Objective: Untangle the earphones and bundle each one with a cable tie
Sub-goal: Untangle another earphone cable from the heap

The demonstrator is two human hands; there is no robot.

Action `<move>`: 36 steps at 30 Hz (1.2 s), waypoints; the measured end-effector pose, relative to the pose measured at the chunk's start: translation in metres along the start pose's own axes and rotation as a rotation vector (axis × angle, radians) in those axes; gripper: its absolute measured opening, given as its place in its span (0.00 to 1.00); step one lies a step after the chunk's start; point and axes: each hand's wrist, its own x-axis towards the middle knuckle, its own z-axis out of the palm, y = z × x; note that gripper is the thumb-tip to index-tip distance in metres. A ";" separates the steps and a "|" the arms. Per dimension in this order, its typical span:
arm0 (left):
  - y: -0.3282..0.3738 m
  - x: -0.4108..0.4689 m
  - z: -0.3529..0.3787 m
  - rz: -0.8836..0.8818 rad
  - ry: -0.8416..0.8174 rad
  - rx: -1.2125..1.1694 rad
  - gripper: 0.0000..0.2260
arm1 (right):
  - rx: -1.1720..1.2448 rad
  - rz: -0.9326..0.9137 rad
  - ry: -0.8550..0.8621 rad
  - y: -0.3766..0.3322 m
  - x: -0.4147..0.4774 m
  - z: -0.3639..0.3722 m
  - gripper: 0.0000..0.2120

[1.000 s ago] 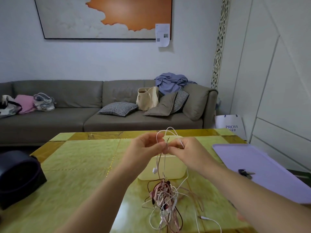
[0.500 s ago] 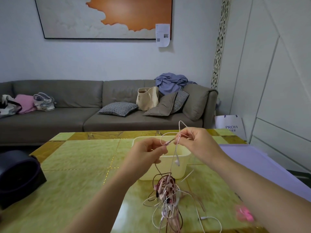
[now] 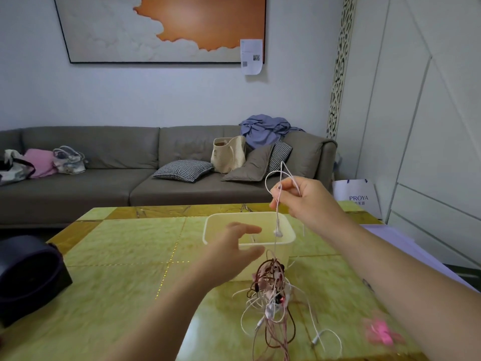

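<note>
Pinching one white cord point(image 3: 276, 212) up high with the right hand point(image 3: 304, 199), the person let the knotted clump of earphones point(image 3: 270, 285) hang low over the table point(image 3: 117, 256) in front of the tub point(image 3: 244, 215), left hand point(image 3: 234, 246) open with fingers point(image 3: 250, 229) apart, so nothing looked untangled or tied yet.

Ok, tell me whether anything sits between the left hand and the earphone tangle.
Nothing visible does. The left hand, open, hovers just left of the tangle, which hangs from a cable the right hand pinches; the white bin stands behind them.
</note>
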 end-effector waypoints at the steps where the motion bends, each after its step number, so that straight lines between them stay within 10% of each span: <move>1: 0.003 0.000 0.006 0.025 -0.026 0.021 0.13 | 0.041 -0.004 -0.003 -0.003 0.001 0.003 0.06; 16: -0.008 -0.002 0.015 -0.051 -0.276 -0.081 0.06 | 0.184 -0.025 0.160 0.007 0.006 0.002 0.07; 23: -0.014 -0.006 0.017 0.061 -0.059 0.078 0.06 | 0.243 0.009 0.133 0.011 0.006 0.002 0.08; 36: -0.002 0.003 -0.001 0.127 0.065 -0.089 0.08 | -0.183 0.250 -0.568 0.043 -0.011 0.010 0.05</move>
